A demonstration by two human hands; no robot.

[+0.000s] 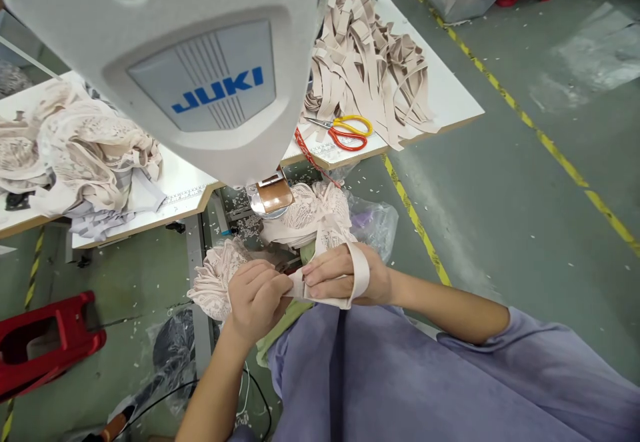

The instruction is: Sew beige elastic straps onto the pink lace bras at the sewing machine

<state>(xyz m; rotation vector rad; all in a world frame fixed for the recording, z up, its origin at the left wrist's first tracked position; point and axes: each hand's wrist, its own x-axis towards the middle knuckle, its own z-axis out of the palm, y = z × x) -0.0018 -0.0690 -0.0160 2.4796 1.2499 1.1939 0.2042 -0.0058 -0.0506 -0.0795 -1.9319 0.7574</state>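
Observation:
My left hand (257, 297) is closed, with thumb and fingers pinching one part of a beige fabric strap (361, 270). My right hand (333, 275) grips the same strap a short way to the right, and a loop of it curves round the outside of its fingers. Between the two hands a short flat stretch of the strap shows. Beige lace bra cups (320, 212) hang just behind my hands, below the sewing machine (215, 89). A second lace part (217, 279) lies beside my left hand. Whether the strap is joined to the lace is hidden by my fingers.
On the white table (455, 105) lie a heap of beige straps (360, 55) and scissors (347, 132) with red and yellow handles. Lace garments (80, 142) are piled at left. A red stool (50, 335) stands on the floor at lower left.

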